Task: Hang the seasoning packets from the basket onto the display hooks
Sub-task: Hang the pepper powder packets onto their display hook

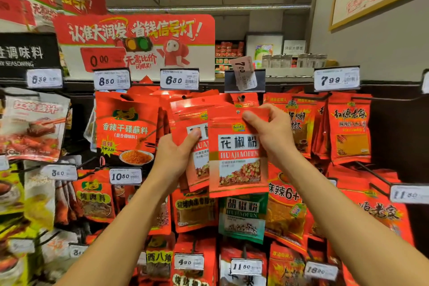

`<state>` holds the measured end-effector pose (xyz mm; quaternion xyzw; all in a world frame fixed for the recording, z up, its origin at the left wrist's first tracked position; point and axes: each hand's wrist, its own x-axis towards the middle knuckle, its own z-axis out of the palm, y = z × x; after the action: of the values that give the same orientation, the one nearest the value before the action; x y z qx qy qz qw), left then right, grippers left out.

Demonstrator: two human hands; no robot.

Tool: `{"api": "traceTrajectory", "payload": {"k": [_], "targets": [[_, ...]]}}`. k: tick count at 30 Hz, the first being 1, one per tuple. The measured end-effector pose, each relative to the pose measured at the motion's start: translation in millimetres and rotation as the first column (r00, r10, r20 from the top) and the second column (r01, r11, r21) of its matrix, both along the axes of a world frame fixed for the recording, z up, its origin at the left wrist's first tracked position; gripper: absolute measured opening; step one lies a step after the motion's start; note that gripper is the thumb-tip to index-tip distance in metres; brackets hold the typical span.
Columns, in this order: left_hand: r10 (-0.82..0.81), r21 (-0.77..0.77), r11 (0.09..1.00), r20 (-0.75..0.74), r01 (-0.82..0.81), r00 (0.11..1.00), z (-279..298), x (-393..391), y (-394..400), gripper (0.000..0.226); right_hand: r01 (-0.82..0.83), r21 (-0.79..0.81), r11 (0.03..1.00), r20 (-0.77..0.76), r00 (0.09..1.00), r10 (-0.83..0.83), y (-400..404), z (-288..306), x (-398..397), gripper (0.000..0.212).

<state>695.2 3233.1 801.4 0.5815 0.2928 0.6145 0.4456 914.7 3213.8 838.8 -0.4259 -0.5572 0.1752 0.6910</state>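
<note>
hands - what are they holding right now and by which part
Right hand pinches the front red huajiao powder packet at its top edge. Left hand grips the stack of matching packets behind it, at their left side.

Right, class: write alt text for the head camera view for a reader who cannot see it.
Two hands hold red Huajiaofen seasoning packets up to a shop's hook display: the right hand pinches the front packet at its top, the left hand grips a stack of packets behind it. Price tags hang above.

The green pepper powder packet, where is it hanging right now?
In the head view, the green packet hangs just right of centre, directly below the red packet that the right hand pinches.
</note>
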Motion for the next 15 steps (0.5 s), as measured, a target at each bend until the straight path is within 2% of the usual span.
{"api": "traceTrajectory", "payload": {"k": [4, 8, 15], "targets": [[0.053, 0.017, 0.998, -0.049, -0.052, 0.997, -2, -19, -1, 0.014, 0.114, 0.004, 0.993, -0.003, 0.993, -0.114, 8, 29, 5, 0.013], [0.109, 0.008, 0.994, -0.064, -0.109, 0.992, -3, -32, -5, 0.012, 0.282, -0.024, 0.959, 0.092, 0.956, -0.279, 15, 39, 5, 0.013], [0.105, -0.002, 0.994, -0.053, -0.106, 0.993, 2, -45, -12, 0.019, 0.417, 0.019, 0.909, 0.224, 0.884, -0.410, 10, 36, 3, 0.025]]}}
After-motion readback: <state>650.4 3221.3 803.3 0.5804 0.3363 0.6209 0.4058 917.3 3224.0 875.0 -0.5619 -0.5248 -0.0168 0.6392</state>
